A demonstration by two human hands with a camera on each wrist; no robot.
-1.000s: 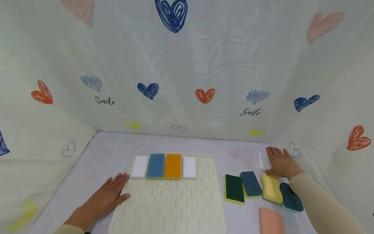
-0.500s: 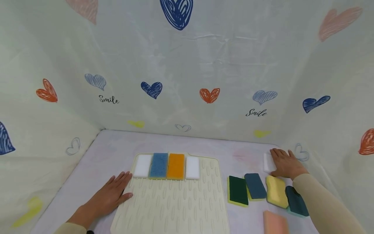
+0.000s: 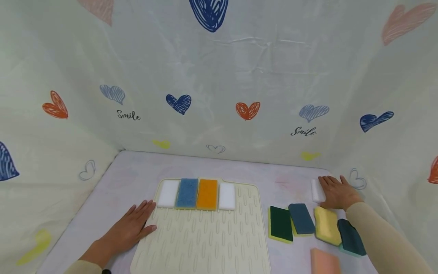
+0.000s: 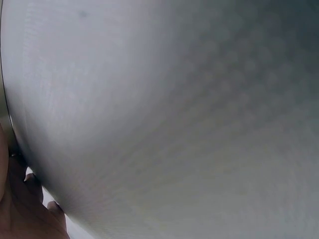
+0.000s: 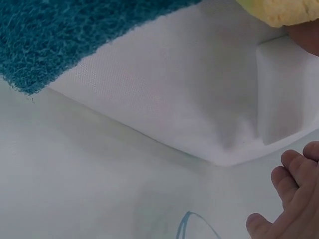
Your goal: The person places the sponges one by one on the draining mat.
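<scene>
- Four rectangular sponges, white, blue, orange, white, already line the cream ribbed drying mat, beyond the left hand, whose flat fingers hold nothing.
- The right hand has straight fingers on a white foam sponge block; five coloured scrub sponges behind them remain on the bench.

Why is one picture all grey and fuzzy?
Left wrist view: the camera sits too close to a pale grey surface, so it is out of focus. Head view: sharp, evenly lit, the walls bending outward. Right wrist view: the white foam sponge is soft-edged.
</scene>
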